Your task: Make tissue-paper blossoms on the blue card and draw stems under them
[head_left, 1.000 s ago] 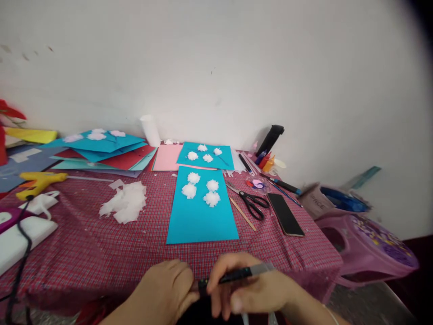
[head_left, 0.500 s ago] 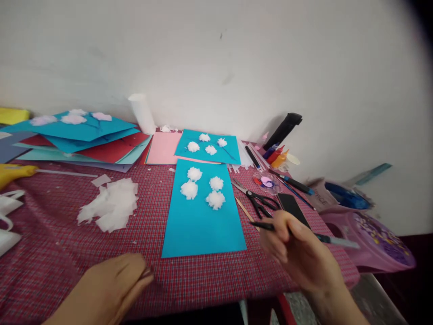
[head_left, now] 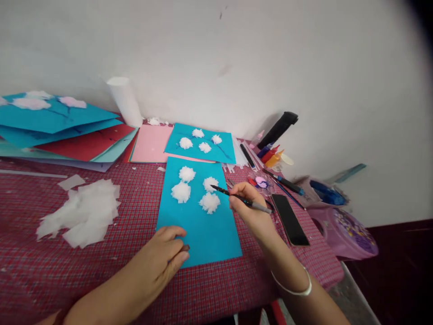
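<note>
My right hand (head_left: pixel 252 205) is closed in a writing grip round a black pen (head_left: pixel 245 201) with a grey end. The pen's tip lies over one of the white crumpled-paper tufts (head_left: pixel 211 184) on a blue sheet (head_left: pixel 203 232); whether it touches cannot be told. Several such tufts stand in two pairs on the upper half of that sheet. At the sheet's lower left edge rests my left hand (head_left: pixel 169 250), its fingers curled. Between thumb and finger shows a small dark bit that I cannot make out.
Thin white paper squares (head_left: pixel 91 212) lie left. Behind stand a finished-looking blue sheet (head_left: pixel 209 155), a pile of coloured sheets (head_left: pixel 101 140) and a white roll (head_left: pixel 125 101). A phone (head_left: pixel 290 220), paint bottles (head_left: pixel 272 155) and a pink basket (head_left: pixel 348 234) are right.
My right hand has moved left and forward, bringing the pen over a tuft. My left hand has come onto the blue sheet's edge. The view has shifted slightly.
</note>
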